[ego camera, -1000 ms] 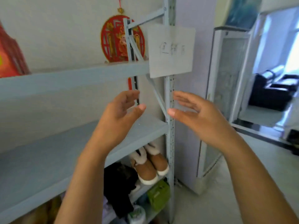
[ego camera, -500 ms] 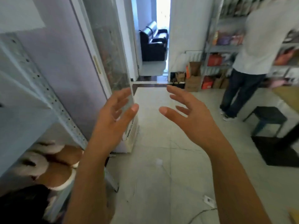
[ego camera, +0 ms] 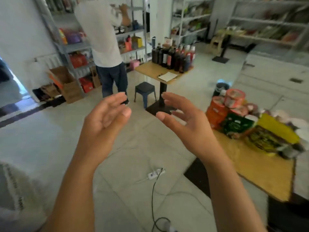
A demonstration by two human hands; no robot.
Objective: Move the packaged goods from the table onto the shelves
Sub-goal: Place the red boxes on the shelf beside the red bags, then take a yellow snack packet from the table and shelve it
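Observation:
My left hand [ego camera: 103, 124] and my right hand [ego camera: 187, 126] are raised in front of me over the floor, palms facing each other, fingers relaxed, holding nothing. At the right, a wooden table [ego camera: 260, 169] carries a blurred pile of packaged goods: orange-red round tubs [ego camera: 234, 97], a dark green packet [ego camera: 237, 124] and a yellow bag [ego camera: 270, 136]. The pile lies to the right of my right hand and well apart from it. Grey metal shelves [ego camera: 75, 46] stand along the far wall.
A person in a white shirt [ego camera: 103, 39] stands at the far shelves. A second wooden table [ego camera: 150, 71] holds several dark bottles [ego camera: 173, 57] and a paper. A small blue stool [ego camera: 144, 92] stands beside it. A power strip [ego camera: 156, 173] and its cable lie on the tiled floor.
The view has swung right, from the grey shelf past the doorway to the room with the tables. Both hands have stayed raised, empty and apart.

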